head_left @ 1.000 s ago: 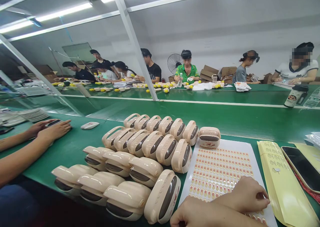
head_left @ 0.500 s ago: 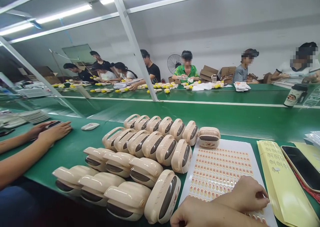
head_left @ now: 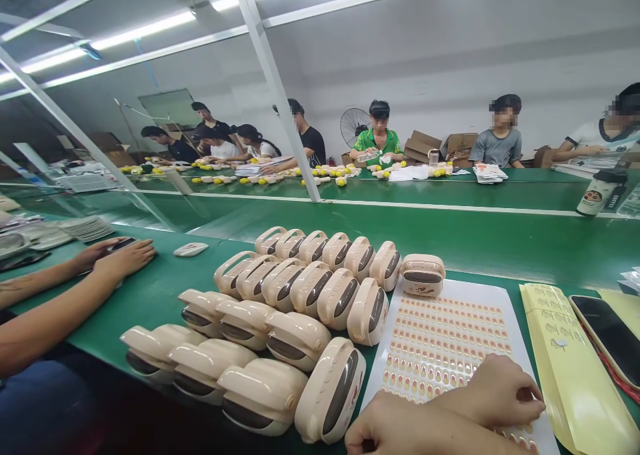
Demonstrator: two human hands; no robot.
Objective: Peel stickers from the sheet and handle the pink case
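Neat rows, and nothing seen in the grasp

The left hand (head_left: pixel 507 389) lay at the right of the view, because the forearms were crossed. It was loosely curled, with a narrow gap between thumb and fingers, and nothing could be seen in it. The right hand (head_left: pixel 385 420), nearer to the bottom edge, had its fingers folded downward, so I could not tell whether it held anything.

Both were over the glossy white sheet with rows of small gold-and-red ovals (head_left: pixel 500 291), which seemed to be stickers. In its uncovered part most rows looked full, so I judged that little of it had been used and much was left.

At the far edge of this sheet stood one beige plastic case with a dark window and a handle (head_left: pixel 423 275); its front carried a red print. To the left, similar beige plastic cases (head_left: pixel 310 288) were arranged in rows, the nearer ones mostly turned another way. Red print showed on a few; on the others I could not tell, so how many were finished was uncertain.

To the right lay a yellow paper strip (head_left: pixel 565 381) and a black-screened phone (head_left: pixel 607 335), all on the green counter (head_left: pixel 165 285). A co-worker's hand (head_left: pixel 127 260) rested well apart, at the left.
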